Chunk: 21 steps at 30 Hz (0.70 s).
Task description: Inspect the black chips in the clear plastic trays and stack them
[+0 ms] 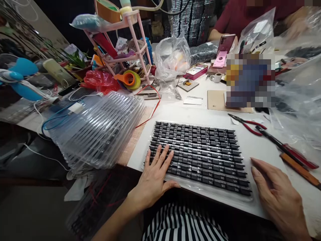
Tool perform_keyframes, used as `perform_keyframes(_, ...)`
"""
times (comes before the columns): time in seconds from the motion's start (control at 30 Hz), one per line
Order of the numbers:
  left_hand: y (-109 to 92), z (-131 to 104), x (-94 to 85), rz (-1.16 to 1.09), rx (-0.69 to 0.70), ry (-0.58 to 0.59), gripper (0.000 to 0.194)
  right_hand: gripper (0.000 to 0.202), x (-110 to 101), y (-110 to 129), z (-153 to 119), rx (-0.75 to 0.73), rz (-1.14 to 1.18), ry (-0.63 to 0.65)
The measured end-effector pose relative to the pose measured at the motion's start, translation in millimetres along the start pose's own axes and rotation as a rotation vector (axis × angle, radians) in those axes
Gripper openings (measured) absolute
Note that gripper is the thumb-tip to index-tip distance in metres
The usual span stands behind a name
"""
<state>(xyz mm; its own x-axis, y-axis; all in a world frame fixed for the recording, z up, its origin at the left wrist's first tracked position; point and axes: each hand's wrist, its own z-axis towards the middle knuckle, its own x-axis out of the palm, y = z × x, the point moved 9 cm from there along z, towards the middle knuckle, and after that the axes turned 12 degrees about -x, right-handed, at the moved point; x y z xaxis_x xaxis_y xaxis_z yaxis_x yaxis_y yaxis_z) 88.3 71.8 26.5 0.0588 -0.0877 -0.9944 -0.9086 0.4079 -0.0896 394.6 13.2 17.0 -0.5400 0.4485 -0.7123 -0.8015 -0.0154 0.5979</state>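
Observation:
A clear plastic tray [213, 188] lies on the white work surface, filled with rows of small black electronic parts [198, 147]. My left hand [156, 174] rests on the tray's left side, fingers spread flat over the parts and thumb at the near edge. Beside the right edge of the tray is my right hand [278, 190], its fingers bent and close together on their side. The inside of that hand is turned partly away, so I cannot make out whether anything small is in it.
Stacked clear trays [100, 124] stand left of the work surface. Pliers [248, 124] and orange-handled tools [301, 169] lie at the right. A pink shelf [135, 36], a blue fan [20, 75] and plastic bags [173, 57] are farther back. Across the table sits a person in a dark red shirt [233, 16].

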Motion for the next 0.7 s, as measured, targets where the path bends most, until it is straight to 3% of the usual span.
perform_keyframes(0.3, -13.1, 4.2, 0.4, 0.038, 0.098, -0.136, 0.089, 0.035, 1.5, 3.3, 2.8, -0.124, -0.048, -0.068)
perform_keyframes(0.4, 1.5, 10.9, -3.8, 0.013, 0.059, -0.232, 0.083, 0.031, 2.0, 4.3, 3.1, -0.147, -0.039, -0.077)
perform_keyframes(0.53, 38.5, 19.7, -6.8, -0.011, -0.111, -0.316, 0.074, 0.028, 1.1, 6.0, 3.5, -0.156, -0.02, -0.093)
perform_keyframes(0.6, 51.8, 21.6, -4.0, -0.003, -0.171, -0.319, 0.072, 0.028, 0.5, 7.2, 3.8, -0.159, -0.012, -0.098)
perform_keyframes(0.7, 56.5, 21.8, 4.9, 0.011, -0.17, -0.284, 0.07, 0.028, 0.0, 9.1, 4.1, -0.16, -0.006, -0.097)
